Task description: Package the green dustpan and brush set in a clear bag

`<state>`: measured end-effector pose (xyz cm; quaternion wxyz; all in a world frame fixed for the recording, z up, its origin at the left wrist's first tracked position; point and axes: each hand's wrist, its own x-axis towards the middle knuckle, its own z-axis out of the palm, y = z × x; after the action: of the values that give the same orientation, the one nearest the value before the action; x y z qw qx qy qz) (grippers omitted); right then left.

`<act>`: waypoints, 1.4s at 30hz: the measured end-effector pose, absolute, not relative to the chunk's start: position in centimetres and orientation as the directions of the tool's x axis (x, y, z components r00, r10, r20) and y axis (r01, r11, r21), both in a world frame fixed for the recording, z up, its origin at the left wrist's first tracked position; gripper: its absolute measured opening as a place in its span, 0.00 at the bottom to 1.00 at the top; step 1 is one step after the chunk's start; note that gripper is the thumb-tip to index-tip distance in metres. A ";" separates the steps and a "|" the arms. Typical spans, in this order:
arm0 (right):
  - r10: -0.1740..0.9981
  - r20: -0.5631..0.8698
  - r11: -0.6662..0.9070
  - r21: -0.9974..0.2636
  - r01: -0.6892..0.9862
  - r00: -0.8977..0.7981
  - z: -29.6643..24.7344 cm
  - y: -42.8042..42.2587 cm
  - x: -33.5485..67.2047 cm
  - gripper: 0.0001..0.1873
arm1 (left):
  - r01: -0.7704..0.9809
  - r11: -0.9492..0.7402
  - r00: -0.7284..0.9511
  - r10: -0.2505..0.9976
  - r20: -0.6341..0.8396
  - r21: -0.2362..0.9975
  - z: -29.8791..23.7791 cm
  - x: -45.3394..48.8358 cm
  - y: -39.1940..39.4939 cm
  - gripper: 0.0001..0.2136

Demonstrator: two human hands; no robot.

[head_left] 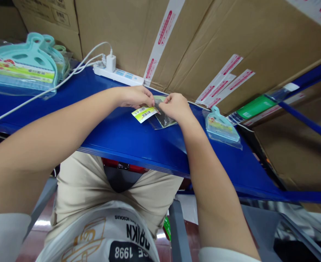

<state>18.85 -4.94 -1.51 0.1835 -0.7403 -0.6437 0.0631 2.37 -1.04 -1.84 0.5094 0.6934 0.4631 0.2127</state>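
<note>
Label card (144, 113) pinched by left hand (135, 96), right hand (175, 106) gripping the clear bag (163, 117) mouth, both held close together on the blue shelf (127, 138) for support.

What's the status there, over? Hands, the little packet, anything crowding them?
Left hand pinching yellow label card. Right hand pinching clear packet on blue shelf. Bagged dustpan lies beside, apart.

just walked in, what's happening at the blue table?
A seated person works at the blue table. Both hands meet over a small clear plastic bag lying on it: the left hand pinches a yellow label card at the bag's edge, and the right hand holds the bag's top. A bagged teal dustpan lies to the right, a stack of them far left, and a white power strip sits behind.
</note>
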 end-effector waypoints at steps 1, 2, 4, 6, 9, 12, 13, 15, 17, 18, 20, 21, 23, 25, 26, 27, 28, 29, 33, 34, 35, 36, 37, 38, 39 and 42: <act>0.974 0.149 -0.109 -0.358 0.928 0.171 -1.5 -5.0 18.7 0.04 | 0.413 -0.055 0.484 0.859 -0.167 0.909 -1.9 2.4 -1.0 0.11; 0.972 0.154 -0.114 -0.360 0.926 0.179 -1.5 -5.1 18.6 0.04 | 0.399 -0.060 0.488 0.858 -0.157 0.915 -2.1 2.5 -1.0 0.10; 0.970 0.154 -0.122 -0.364 0.923 0.189 -1.4 -5.3 18.5 0.04 | 0.371 -0.065 0.501 0.854 -0.140 0.926 -2.3 2.5 -0.9 0.10; 0.973 0.145 -0.114 -0.382 0.917 0.181 -1.4 -5.3 18.5 0.05 | 0.351 -0.062 0.507 0.851 -0.135 0.934 -2.4 2.6 -0.8 0.11; 0.980 0.125 -0.087 -0.426 0.900 0.154 -1.3 -5.3 18.6 0.06 | 0.323 -0.044 0.505 0.853 -0.132 0.945 -2.6 2.7 -0.7 0.14; 0.980 0.121 -0.084 -0.466 0.881 0.158 -1.3 -5.3 18.7 0.08 | 0.273 -0.012 0.513 0.848 -0.135 0.962 -2.6 2.8 -0.7 0.18; 0.979 0.118 -0.088 -0.482 0.871 0.165 -1.3 -5.3 18.7 0.09 | 0.253 0.002 0.513 0.847 -0.136 0.967 -2.6 2.8 -0.6 0.19; 0.978 0.103 -0.101 -0.525 0.845 0.181 -1.4 -5.3 18.8 0.10 | 0.213 0.032 0.503 0.853 -0.138 0.977 -2.7 2.9 -0.6 0.22; 0.977 0.091 -0.107 -0.576 0.810 0.194 -1.6 -5.1 18.8 0.10 | 0.169 0.056 0.492 0.860 -0.134 0.984 -2.7 3.1 -0.7 0.24; 0.975 0.087 -0.110 -0.604 0.790 0.203 -1.7 -5.0 18.8 0.10 | 0.148 0.066 0.488 0.863 -0.131 0.987 -2.7 3.2 -0.8 0.24; 0.972 0.076 -0.117 -0.664 0.738 0.222 -1.7 -4.8 18.7 0.10 | 0.108 0.078 0.483 0.867 -0.121 0.991 -2.7 3.4 -1.1 0.25; 0.970 0.063 -0.128 -0.695 0.708 0.236 -1.7 -4.8 18.5 0.10 | 0.091 0.081 0.479 0.870 -0.115 0.993 -2.6 3.6 -1.2 0.25; 0.964 0.023 -0.159 -0.747 0.646 0.264 -1.6 -4.9 18.2 0.11 | 0.076 0.078 0.461 0.881 -0.104 0.994 -2.6 3.8 -1.4 0.25; 0.960 -0.022 -0.191 -0.779 0.597 0.279 -1.3 -5.2 17.6 0.12 | 0.099 0.064 0.429 0.898 -0.100 0.993 -2.6 4.0 -1.5 0.24; 0.958 -0.044 -0.206 -0.788 0.580 0.282 -1.2 -5.4 17.3 0.12 | 0.120 0.054 0.408 0.908 -0.099 0.991 -2.6 4.0 -1.5 0.23; 0.958 -0.063 -0.217 -0.796 0.566 0.280 -1.1 -5.5 16.9 0.12 | 0.146 0.044 0.392 0.915 -0.099 0.988 -2.6 4.0 -1.5 0.22; 0.958 -0.078 -0.224 -0.802 0.555 0.275 -1.1 -5.7 16.6 0.12 | 0.174 0.034 0.380 0.920 -0.099 0.984 -2.7 3.9 -1.4 0.22; 0.960 -0.087 -0.226 -0.806 0.547 0.267 -1.1 -5.7 16.4 0.13 | 0.202 0.021 0.376 0.921 -0.098 0.979 -2.8 3.9 -1.2 0.22; 0.970 -0.076 -0.200 -0.787 0.583 0.231 -1.6 -5.0 16.8 0.12 | 0.282 -0.051 0.411 0.909 -0.073 0.958 -3.5 3.7 -0.4 0.25; 0.972 -0.052 -0.186 -0.772 0.608 0.231 -1.6 -4.7 17.4 0.10 | 0.282 -0.065 0.420 0.906 -0.062 0.957 -3.6 3.6 -0.2 0.27; 0.971 -0.019 -0.171 -0.752 0.636 0.238 -1.6 -4.4 18.2 0.08 | 0.277 -0.072 0.427 0.903 -0.055 0.958 -3.8 3.6 -0.1 0.29; 0.967 0.024 -0.157 -0.727 0.668 0.254 -1.6 -4.2 19.2 0.07 | 0.272 -0.076 0.434 0.899 -0.052 0.959 -3.9 3.6 0.0 0.30; 0.958 0.071 -0.153 -0.696 0.701 0.279 -1.4 -4.0 20.4 0.07 | 0.268 -0.076 0.442 0.895 -0.052 0.960 -3.9 3.6 0.0 0.31; 0.943 0.111 -0.166 -0.659 0.734 0.313 -1.2 -3.8 21.6 0.09 | 0.262 -0.074 0.452 0.890 -0.054 0.962 -4.0 3.6 -0.1 0.33; 0.925 0.145 -0.193 -0.615 0.764 0.350 -0.9 -3.8 22.9 0.10 | 0.255 -0.070 0.462 0.885 -0.058 0.964 -4.0 3.6 -0.1 0.34; 0.877 0.205 -0.306 -0.458 0.835 0.434 -0.2 -3.8 26.1 0.15 | 0.233 -0.056 0.471 0.880 -0.062 0.971 -4.1 3.8 -0.3 0.40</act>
<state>26.13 -3.84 -0.25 0.2564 -0.8070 -0.5303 0.0415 3.83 -0.32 -4.10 0.5439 0.6631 0.4194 0.2976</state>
